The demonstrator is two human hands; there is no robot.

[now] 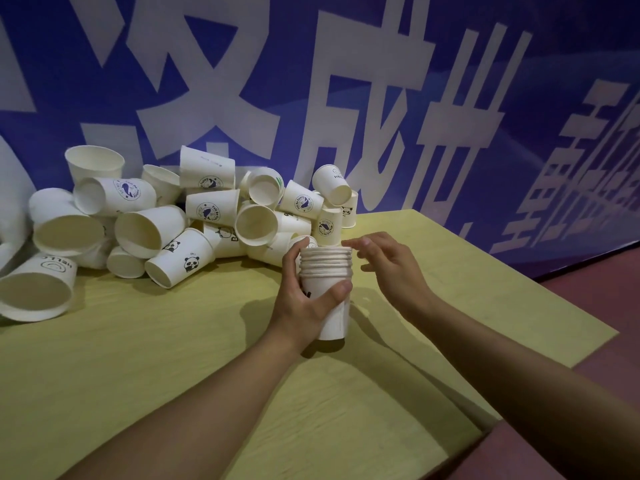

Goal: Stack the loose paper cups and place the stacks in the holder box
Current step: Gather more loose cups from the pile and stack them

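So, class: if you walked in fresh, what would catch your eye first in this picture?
First, the jumbled pile of loose paper cups at the table's back left, against the blue banner with big white characters. Then, at centre, the left hand gripping an upright stack of cups while the right hand hovers beside its rims.

- This looks like an event hall or exhibition stand, not a home.
- A big blue printed banner with oversized white Chinese characters fills the whole back wall.
- In front stands a plain yellowish wood-grain table, bare of any cloth.
- A heap of printed disposable paper cups lies piled against the banner.
- The floor beside the table is a flat reddish brown.
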